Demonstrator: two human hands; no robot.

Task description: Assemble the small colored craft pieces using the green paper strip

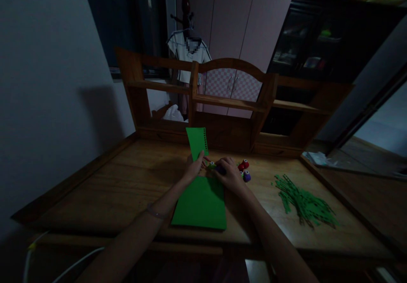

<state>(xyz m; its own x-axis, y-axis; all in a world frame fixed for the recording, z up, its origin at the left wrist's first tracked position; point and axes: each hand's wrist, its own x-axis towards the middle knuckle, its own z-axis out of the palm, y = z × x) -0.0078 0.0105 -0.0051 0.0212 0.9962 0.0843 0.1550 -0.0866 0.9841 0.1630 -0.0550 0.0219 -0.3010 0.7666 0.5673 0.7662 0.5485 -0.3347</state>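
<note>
A green strip of paper (197, 141) with a row of holes along its right edge stands up from my left hand (194, 167), whose fingers are closed on its lower end. Close by on the right, my right hand (230, 173) is closed around a dark purple object (220, 169), mostly covered by the fingers. A small green piece with an eye-like top (211, 164) shows between the hands. Below them lies a stack of green paper (201, 202). Just right of my right hand are a red figure (243, 165) and a purple one (247, 175).
Green paper scraps and strips (302, 202) lie in a pile on the right of the wooden desk (127, 181). A wooden shelf unit (232, 101) rises along the desk's back edge. A wall (57, 83) stands at the left.
</note>
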